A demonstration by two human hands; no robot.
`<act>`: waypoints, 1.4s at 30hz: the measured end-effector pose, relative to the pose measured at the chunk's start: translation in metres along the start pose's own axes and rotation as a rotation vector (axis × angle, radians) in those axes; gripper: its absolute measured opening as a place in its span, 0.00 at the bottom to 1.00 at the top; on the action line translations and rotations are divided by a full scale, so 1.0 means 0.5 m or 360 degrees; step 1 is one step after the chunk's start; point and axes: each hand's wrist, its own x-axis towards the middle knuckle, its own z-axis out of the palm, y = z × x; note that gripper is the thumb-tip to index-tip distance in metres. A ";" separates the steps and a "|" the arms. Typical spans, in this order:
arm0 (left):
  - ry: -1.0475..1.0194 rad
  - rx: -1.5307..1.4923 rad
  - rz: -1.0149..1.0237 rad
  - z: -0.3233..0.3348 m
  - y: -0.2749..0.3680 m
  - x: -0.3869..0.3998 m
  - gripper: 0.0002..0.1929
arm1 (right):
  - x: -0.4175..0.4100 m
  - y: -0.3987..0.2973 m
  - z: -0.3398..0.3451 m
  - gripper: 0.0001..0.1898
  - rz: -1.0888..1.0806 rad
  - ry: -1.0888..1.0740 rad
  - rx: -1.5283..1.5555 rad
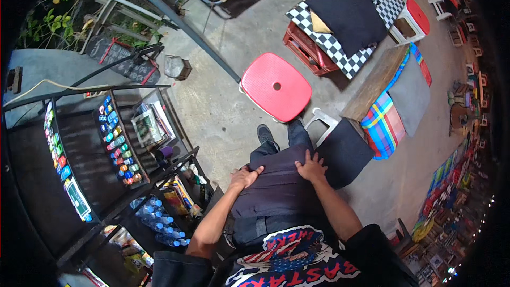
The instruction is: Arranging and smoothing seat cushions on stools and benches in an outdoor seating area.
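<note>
A dark, padded cloth [279, 191], which looks like a seat cushion, lies against the front of my thighs, with creases running across it. My left hand [246, 177] holds its left side, thumb on top and the other fingers partly hidden at the edge. On the opposite side my right hand [312, 167] grips it with fingers spread over the top and side. Beyond my shoes stands a stool with a red plastic seat [275, 87]. Close to my right hand is a black cushion [344, 153] on a white plastic stool [322, 123].
Left of me stands a dark metal shelf [131, 191] with small coloured packs and water bottles [159, 219]. A slanting pole [199, 40] meets the floor near the red seat. Ahead right, cushions [350, 12] lie on a checkered tabletop [342, 57]. A wooden bench [374, 83] bears plaid cloth [384, 123].
</note>
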 end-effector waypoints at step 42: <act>0.0461 -0.1850 0.0195 -0.131 0.128 0.466 0.47 | 0.568 -0.084 -0.161 0.50 -0.0137 0.0548 0.2004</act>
